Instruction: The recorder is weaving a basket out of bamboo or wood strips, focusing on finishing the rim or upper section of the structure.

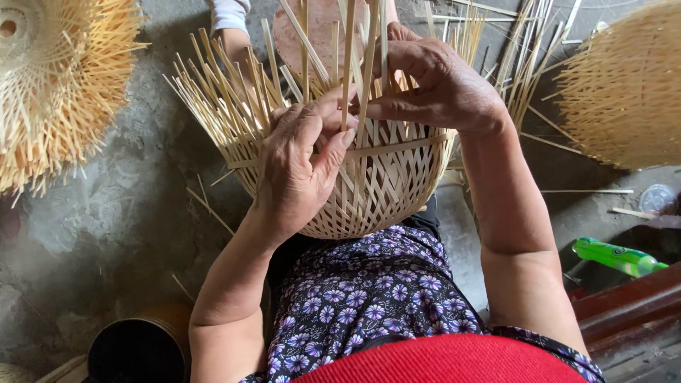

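Observation:
A half-woven bamboo basket (pixel 369 191) rests on my lap, its loose pale strips fanning upward. My left hand (pixel 298 163) presses on the basket's near left side, thumb and fingers pinching a strip (pixel 345 85) where the weave ends. My right hand (pixel 433 85) reaches over the rim from the right and grips upright strips at the same spot. Both hands touch the basket. A flat horizontal strip (pixel 404 147) runs across the weave below my right wrist.
Another woven bamboo piece (pixel 60 85) lies at the left on the concrete floor, a third (pixel 624 85) at the upper right. A green bottle (pixel 617 257) lies at the right near a wooden edge (pixel 631 305). A dark round container (pixel 135 347) stands lower left. Another person's sleeve (pixel 228 14) shows at the top.

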